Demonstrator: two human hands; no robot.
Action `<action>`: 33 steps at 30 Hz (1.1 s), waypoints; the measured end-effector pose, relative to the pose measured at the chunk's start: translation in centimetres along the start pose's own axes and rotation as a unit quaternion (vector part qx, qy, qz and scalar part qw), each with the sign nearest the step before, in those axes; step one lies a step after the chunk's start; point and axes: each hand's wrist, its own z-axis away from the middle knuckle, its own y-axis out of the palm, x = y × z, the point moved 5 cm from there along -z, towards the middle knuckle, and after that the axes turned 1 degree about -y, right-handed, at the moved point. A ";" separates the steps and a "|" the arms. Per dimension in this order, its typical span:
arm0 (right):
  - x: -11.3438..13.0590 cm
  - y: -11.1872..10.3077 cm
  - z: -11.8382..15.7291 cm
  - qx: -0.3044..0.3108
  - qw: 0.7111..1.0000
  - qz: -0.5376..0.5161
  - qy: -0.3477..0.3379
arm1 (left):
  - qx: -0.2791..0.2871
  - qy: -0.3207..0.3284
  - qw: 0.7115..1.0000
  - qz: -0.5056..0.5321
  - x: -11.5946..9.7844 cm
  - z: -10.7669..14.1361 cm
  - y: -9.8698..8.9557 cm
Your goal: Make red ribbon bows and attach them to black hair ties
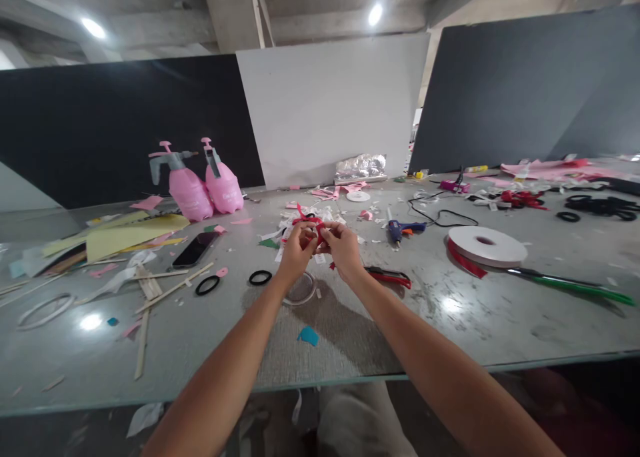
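Observation:
Both hands meet over the middle of the table, pinching a piece of red ribbon point(319, 226) between them. My left hand point(297, 247) has its fingers closed on the ribbon's left part, and my right hand point(343, 242) grips the right part. A loose red end sticks up above the left fingers. Behind the hands lies a heap of white scraps point(327, 213). Below them rests a clear round ring point(301, 289), partly covered by my left wrist. A black ring point(261, 277) lies left of it, and red-handled scissors point(390, 276) lie beside my right forearm.
On the right are a blue glue gun point(399, 230) with a cord, a ribbon roll point(487, 245) and a green-handled tool point(580, 287). Two pink spray bottles point(191, 193), a phone point(195, 250) and wooden sticks point(143, 323) are on the left. A teal scrap point(309, 336) lies near the front edge.

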 end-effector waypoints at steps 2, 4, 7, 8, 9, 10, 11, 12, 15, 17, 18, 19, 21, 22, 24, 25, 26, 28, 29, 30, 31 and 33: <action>-0.4 -0.2 0.0 -0.019 1.000 -0.022 0.010 | -0.007 0.026 0.999 -0.033 0.0 0.1 -0.2; -1.0 -0.2 0.1 -0.005 0.999 -0.026 0.040 | -0.023 0.062 0.994 -0.083 -0.3 0.3 -0.5; -1.7 0.1 0.2 0.039 0.996 -0.014 0.077 | -0.057 0.095 0.982 -0.155 -0.7 0.5 -1.0; -1.8 0.2 0.3 0.048 0.995 -0.012 0.083 | -0.067 0.099 0.978 -0.169 -0.8 0.5 -1.1; -1.9 0.2 0.3 0.056 0.994 -0.014 0.089 | -0.076 0.100 0.976 -0.179 -0.9 0.6 -1.3; -1.9 0.3 0.4 0.063 0.993 -0.021 0.096 | -0.083 0.100 0.974 -0.185 -0.9 0.6 -1.4; -2.0 0.4 0.5 0.073 0.991 -0.031 0.106 | -0.090 0.098 0.973 -0.189 -0.9 0.6 -1.5; -2.1 0.5 0.6 0.084 0.989 -0.041 0.118 | -0.095 0.095 0.972 -0.192 -0.9 0.6 -1.5; -2.3 0.9 0.8 0.124 0.980 -0.059 0.147 | -0.114 0.075 0.974 -0.180 -1.0 0.6 -1.6; -2.4 0.9 0.8 0.139 0.976 -0.061 0.153 | -0.127 0.044 0.982 -0.136 -0.8 0.4 -1.6; -2.4 0.8 0.8 0.142 0.976 -0.061 0.155 | -0.130 0.018 0.987 -0.095 -0.5 0.2 -1.6; -2.4 0.7 0.8 0.145 0.975 -0.060 0.159 | -0.127 -0.012 0.991 -0.046 -0.2 0.1 -1.6; -2.5 0.4 0.8 0.155 0.970 -0.065 0.174 | -0.109 -0.076 0.989 0.063 0.7 -0.2 -1.3; -2.5 0.3 0.8 0.167 0.966 -0.071 0.184 | -0.095 -0.105 0.984 0.110 1.0 -0.2 -1.1; -2.6 0.3 1.0 0.196 0.955 -0.089 0.203 | -0.069 -0.140 0.972 0.173 1.5 -0.3 -0.7; -2.6 0.3 1.1 0.205 0.951 -0.099 0.209 | -0.060 -0.144 0.970 0.189 1.5 -0.4 -0.7; -2.6 0.3 1.1 0.208 0.949 -0.109 0.213 | -0.058 -0.138 0.971 0.189 1.4 -0.4 -0.8; -2.6 0.1 1.0 0.194 0.950 -0.119 0.213 | -0.072 -0.088 0.984 0.135 0.8 -0.6 -1.4; -2.6 0.1 0.8 0.181 0.954 -0.119 0.208 | -0.086 -0.051 0.991 0.085 0.3 -0.6 -1.8; -2.6 -0.1 0.7 0.169 0.958 -0.117 0.199 | -0.098 -0.012 0.995 0.027 -0.2 -0.6 -2.1; -2.4 -0.1 0.5 0.158 0.962 -0.115 0.189 | -0.107 0.023 0.994 -0.029 -0.8 -0.5 -2.4; -2.1 -0.3 0.2 0.142 0.969 -0.116 0.166 | -0.113 0.075 0.985 -0.106 -1.8 -0.2 -2.6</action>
